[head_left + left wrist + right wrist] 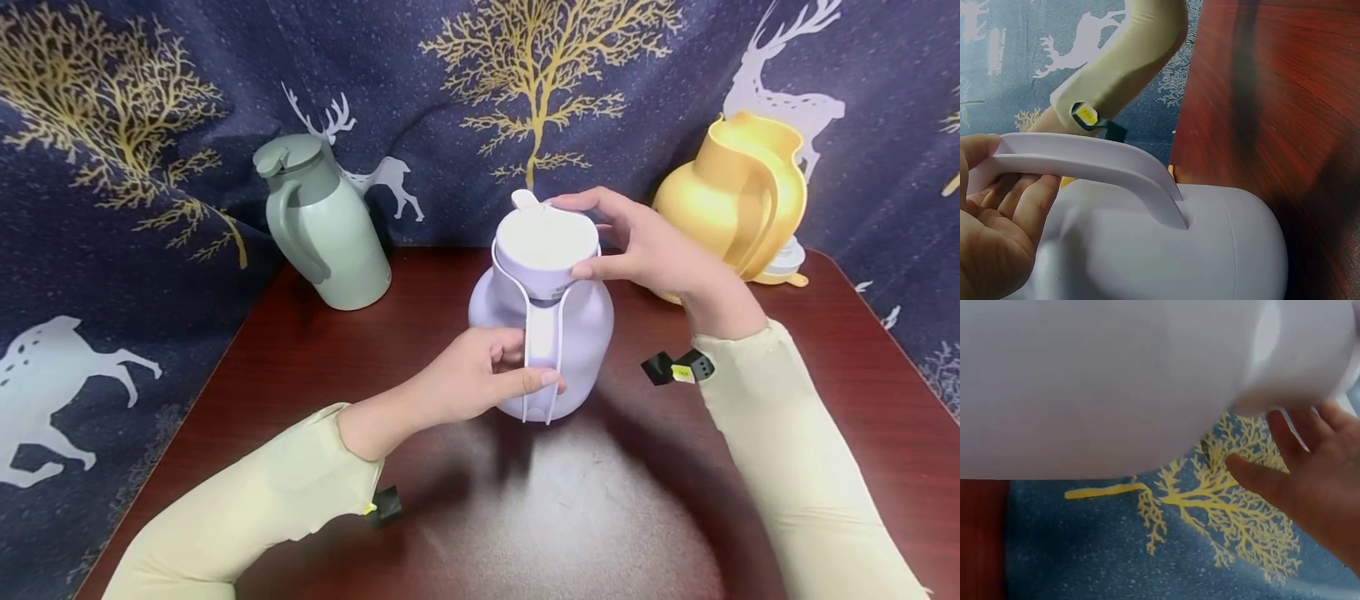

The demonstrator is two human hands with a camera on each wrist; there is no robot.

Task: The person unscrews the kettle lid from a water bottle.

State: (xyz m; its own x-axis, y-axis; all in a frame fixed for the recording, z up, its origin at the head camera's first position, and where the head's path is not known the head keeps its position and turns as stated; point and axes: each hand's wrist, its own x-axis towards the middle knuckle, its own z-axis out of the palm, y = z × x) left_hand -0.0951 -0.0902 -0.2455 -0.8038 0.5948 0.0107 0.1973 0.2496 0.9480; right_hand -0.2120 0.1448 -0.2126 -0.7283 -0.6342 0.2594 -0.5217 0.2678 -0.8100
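A lavender vacuum jug (588,342) stands upright at the middle of the table. My left hand (472,375) holds its handle (1116,164), with the thumb across the outer side and the fingers curled behind. At the top, my right hand (648,237) grips the round lid (547,242), thumb on the near side and fingers round the far side. The lid sits at the jug's mouth, its small tab (525,200) pointing away from the handle. In the right wrist view, the right hand's fingers (1300,434) reach up to the neck, partly cut off by the frame.
A pale green jug (333,233) with its lid on stands at the back left. At the back right is a yellow jug (731,196) without a lid; a white and yellow lid (783,262) lies beside it. Dark patterned cloth (450,142) hangs behind the table (427,283).
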